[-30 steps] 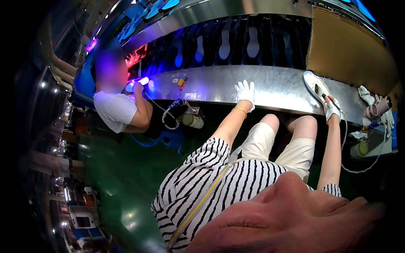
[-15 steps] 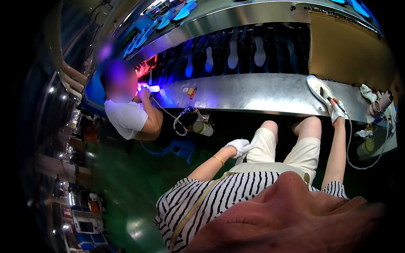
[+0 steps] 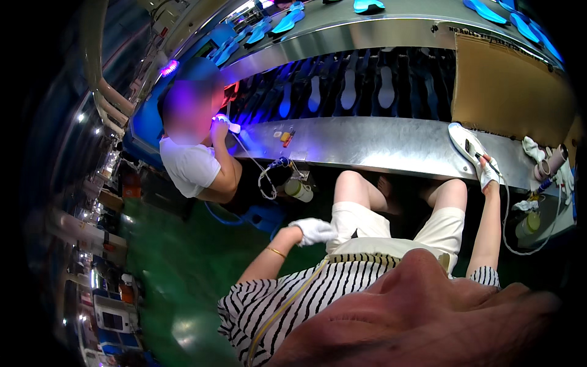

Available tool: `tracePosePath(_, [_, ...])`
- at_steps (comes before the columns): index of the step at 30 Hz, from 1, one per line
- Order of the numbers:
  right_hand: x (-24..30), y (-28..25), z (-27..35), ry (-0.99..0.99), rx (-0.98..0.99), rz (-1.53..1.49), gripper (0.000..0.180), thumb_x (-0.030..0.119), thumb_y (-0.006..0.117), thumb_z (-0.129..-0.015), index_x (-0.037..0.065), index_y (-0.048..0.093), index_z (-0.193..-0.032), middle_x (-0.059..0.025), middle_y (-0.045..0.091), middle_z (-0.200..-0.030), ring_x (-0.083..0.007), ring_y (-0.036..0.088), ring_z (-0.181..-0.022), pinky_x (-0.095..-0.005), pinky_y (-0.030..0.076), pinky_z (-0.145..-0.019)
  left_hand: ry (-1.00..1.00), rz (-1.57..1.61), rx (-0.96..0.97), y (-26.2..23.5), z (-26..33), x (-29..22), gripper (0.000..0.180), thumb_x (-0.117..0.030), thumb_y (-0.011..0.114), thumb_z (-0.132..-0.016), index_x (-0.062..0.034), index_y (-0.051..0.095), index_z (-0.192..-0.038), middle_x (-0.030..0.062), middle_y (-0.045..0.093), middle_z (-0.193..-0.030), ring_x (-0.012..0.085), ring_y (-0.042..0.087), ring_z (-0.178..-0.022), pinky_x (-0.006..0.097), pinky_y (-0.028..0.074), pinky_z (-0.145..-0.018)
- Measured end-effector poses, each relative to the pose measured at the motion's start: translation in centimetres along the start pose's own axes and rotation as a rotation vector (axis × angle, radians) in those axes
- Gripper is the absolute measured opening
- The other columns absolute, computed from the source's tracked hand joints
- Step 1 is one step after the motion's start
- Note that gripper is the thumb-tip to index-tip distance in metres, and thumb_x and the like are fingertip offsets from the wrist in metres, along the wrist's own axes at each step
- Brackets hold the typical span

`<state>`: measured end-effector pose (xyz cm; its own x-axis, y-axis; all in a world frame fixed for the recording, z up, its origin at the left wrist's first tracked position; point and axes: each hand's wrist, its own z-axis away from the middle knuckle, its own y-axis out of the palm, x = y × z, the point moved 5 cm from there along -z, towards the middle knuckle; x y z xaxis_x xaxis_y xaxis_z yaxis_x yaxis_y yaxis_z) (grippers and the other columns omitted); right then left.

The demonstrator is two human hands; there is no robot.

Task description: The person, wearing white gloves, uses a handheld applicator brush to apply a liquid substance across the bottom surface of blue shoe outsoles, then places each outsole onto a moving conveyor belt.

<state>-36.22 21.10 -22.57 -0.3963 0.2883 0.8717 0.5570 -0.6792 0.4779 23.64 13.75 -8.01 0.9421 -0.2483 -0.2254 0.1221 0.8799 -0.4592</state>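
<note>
My right hand [image 3: 488, 174], in a white glove, is closed around a thin dark pen-like tool [image 3: 482, 158] with a white tube running from its end. Its tip reaches onto a white shoe sole [image 3: 458, 138] that lies on the metal ledge [image 3: 367, 142]. A small dark piece shows at the middle of the sole; I cannot tell whether it belongs to the tool. My left hand [image 3: 314, 232], also in a white glove, is beside my left thigh with its fingers stretched out, holding nothing.
At left, a co-worker [image 3: 192, 165] holds a glowing light-coloured item [image 3: 228, 124]. Shoe-sole shapes [image 3: 386, 85] line the rack behind the ledge, beside a cardboard sheet [image 3: 513, 85]. Blue insoles [image 3: 486, 10] lie on the upper belt. At right hangs a white tube [image 3: 534, 252] near a lidded jar [image 3: 528, 225].
My left hand has moved left, away from my lap, and my left knee has swung left. The right hand stays at the sole. The whole view has shifted slightly.
</note>
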Motion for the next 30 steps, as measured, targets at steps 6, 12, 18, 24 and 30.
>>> tracePosePath(6, [-1.5, 2.3, 0.2, 0.032, 0.017, -0.041, 0.026, 0.005, 0.070, -0.079, 0.008, 0.058, -0.102, -0.0013, 0.058, -0.091, -0.0099, 0.056, -0.076, -0.0189, 0.048, -0.069, 0.420, -0.047, -0.549, -10.3, 1.7, 1.9, 0.034, -0.034, 0.054, -0.088, -0.0032, 0.062, -0.100, 0.0148, 0.064, -0.093, 0.0269, 0.061, -0.089, 0.034, 0.046, -0.080])
tracePosePath(12, [-0.9, -0.1, -0.9, -0.063, -0.055, 0.035, 0.027, 0.011, 0.071, -0.080, 0.006, 0.058, -0.103, -0.0023, 0.058, -0.093, -0.0101, 0.054, -0.081, -0.0207, 0.045, -0.075, 0.711, -0.284, -0.990, -19.8, 4.2, -1.7, 0.045, -0.032, 0.059, -0.084, -0.0046, 0.054, -0.119, 0.0167, 0.055, -0.118, 0.0303, 0.053, -0.109, 0.035, 0.041, -0.095])
tracePosePath(18, [-2.3, -1.3, -1.6, -0.027, -0.029, -0.013, 0.029, 0.014, 0.070, -0.081, 0.005, 0.057, -0.105, -0.0050, 0.059, -0.100, -0.0161, 0.056, -0.091, -0.0256, 0.044, -0.083, 0.649, -0.367, -1.405, -30.4, 6.0, -3.6, 0.058, -0.037, 0.059, -0.082, -0.0072, 0.046, -0.130, 0.0170, 0.043, -0.136, 0.0322, 0.037, -0.128, 0.039, 0.029, -0.106])
tracePosePath(24, [-3.7, -6.0, -3.4, -0.015, -0.069, 0.017, 0.036, 0.020, 0.069, -0.083, 0.005, 0.053, -0.112, -0.0059, 0.057, -0.105, -0.0167, 0.054, -0.100, -0.0293, 0.042, -0.091, 0.361, -0.543, -1.725, -43.8, 6.9, -7.0, 0.058, -0.045, 0.057, -0.081, -0.0155, 0.044, -0.129, 0.0117, 0.042, -0.133, 0.0319, 0.039, -0.122, 0.052, 0.029, -0.102])
tracePosePath(30, [-2.7, -2.7, -0.5, 0.046, -0.106, 0.115, 0.027, 0.015, 0.068, -0.082, 0.009, 0.055, -0.105, -0.0016, 0.057, -0.097, -0.0125, 0.055, -0.085, -0.0235, 0.044, -0.076, 0.088, -0.337, -1.968, -53.7, 3.7, -4.6, 0.059, -0.045, 0.062, -0.076, -0.0178, 0.047, -0.126, 0.0089, 0.043, -0.129, 0.0304, 0.039, -0.121, 0.053, 0.031, -0.099])
